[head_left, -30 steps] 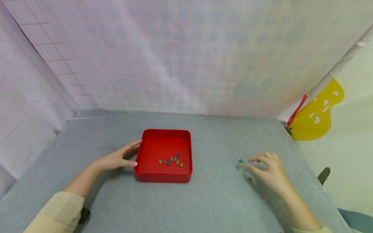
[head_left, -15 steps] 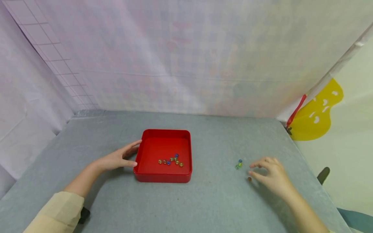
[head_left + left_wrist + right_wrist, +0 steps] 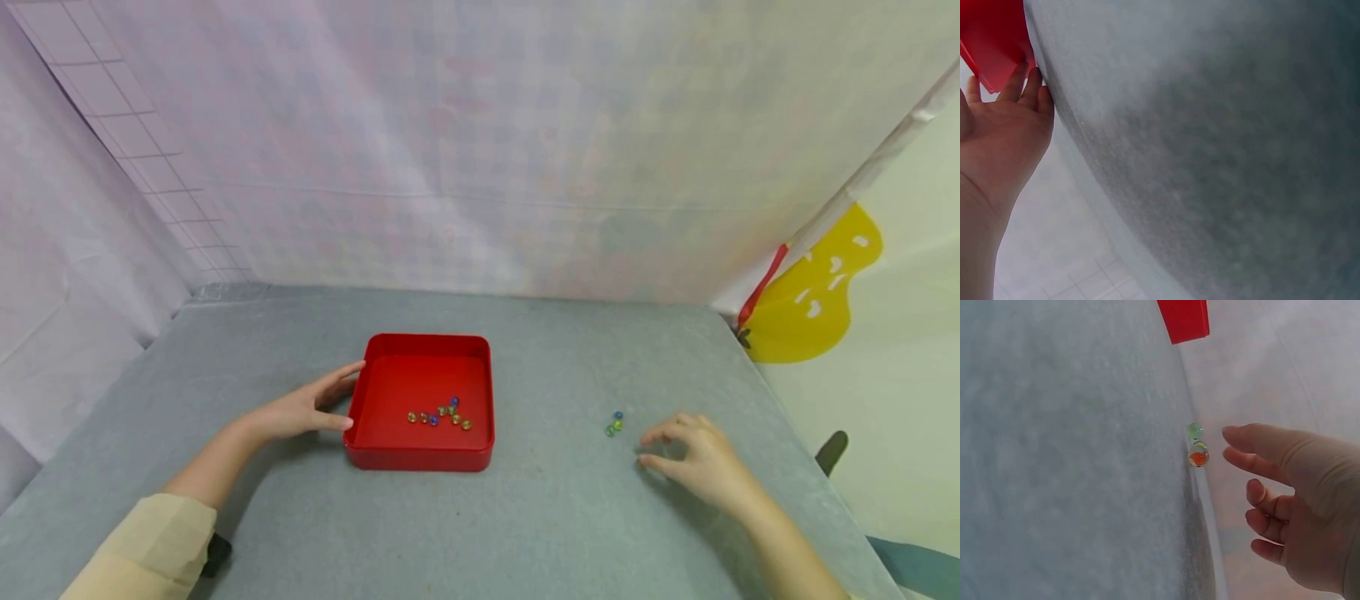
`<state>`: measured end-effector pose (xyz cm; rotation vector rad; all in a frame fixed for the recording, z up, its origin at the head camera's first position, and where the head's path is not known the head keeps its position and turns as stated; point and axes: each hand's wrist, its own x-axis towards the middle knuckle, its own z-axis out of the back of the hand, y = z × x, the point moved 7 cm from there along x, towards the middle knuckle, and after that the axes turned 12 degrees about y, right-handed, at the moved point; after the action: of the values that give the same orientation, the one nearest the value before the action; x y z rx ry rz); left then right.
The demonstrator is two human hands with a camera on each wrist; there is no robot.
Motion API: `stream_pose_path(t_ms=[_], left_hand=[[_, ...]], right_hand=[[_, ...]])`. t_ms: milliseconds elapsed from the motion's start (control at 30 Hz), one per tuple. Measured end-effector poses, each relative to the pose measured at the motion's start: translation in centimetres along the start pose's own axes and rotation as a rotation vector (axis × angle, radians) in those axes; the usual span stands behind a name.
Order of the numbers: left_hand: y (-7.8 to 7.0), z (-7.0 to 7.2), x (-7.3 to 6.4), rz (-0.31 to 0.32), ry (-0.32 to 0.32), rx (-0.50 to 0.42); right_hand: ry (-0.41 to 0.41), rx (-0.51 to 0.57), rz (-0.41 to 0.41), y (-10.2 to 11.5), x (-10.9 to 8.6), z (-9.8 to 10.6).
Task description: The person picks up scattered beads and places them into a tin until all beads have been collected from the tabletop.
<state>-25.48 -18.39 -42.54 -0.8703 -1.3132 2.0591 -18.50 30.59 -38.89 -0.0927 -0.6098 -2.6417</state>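
Observation:
My left hand (image 3: 300,412) rests its fingers and thumb against the left side of a red square tray (image 3: 420,459), the fingers fairly straight. Inside the tray lie several glass marbles, yellowish, green and blue. To the right, my right hand (image 3: 701,462) hovers over the table with thumb and index finger apart. In the right wrist view, an orange-cored marble (image 3: 1198,456) sits on the cloth just past those fingertips; the hand hides it in the head view. Close by are a blue marble (image 3: 618,414), a yellow-green marble (image 3: 618,425) and a green marble (image 3: 610,431).
A grey cloth (image 3: 555,517) covers the table. Pale curtains (image 3: 480,167) hang behind and at the sides, one with a yellow printed shape (image 3: 806,312) at right. A black object (image 3: 217,555) shows under the left sleeve.
My right hand has moved slightly back and down toward the orange marble, which has gone out of sight behind the hand in the head view. The left hand and tray have stayed put.

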Motion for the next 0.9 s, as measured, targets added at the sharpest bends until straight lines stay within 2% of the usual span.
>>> stream_pose_path(t_ms=[167, 900], left_hand=[[0.0, 0.0, 0.0, 0.0, -0.001, 0.001], [-0.1, 0.0, 0.0, -0.027, 0.008, 0.008]], right_hand=[[0.014, 0.006, 0.012, -0.3, -0.1, -0.3], [0.122, -0.015, -0.074, -0.9, 0.2, -1.2]])
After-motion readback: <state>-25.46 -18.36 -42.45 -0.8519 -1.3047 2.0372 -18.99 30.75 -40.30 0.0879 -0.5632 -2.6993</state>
